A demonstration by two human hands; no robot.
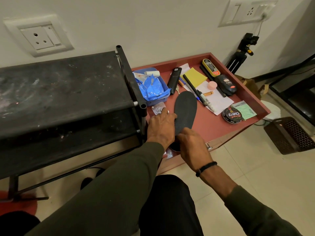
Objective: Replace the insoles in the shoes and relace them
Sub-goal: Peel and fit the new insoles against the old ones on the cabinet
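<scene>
Both hands grip a dark insole mid-frame, left hand beside right hand; at right a polish tin reads "Cherry", marker just above

Dark grey insole lies flat in drawer.

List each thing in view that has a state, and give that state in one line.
Insole: out of any shoe, lying in the drawer, held at its near end.
Left hand: grips the insole's left edge.
Right hand: holds the insole's near end.
Drawer: pulled open.
Polish tin: lid on.
Marker: capped.
Blue tray: holds wipe packets.
</scene>
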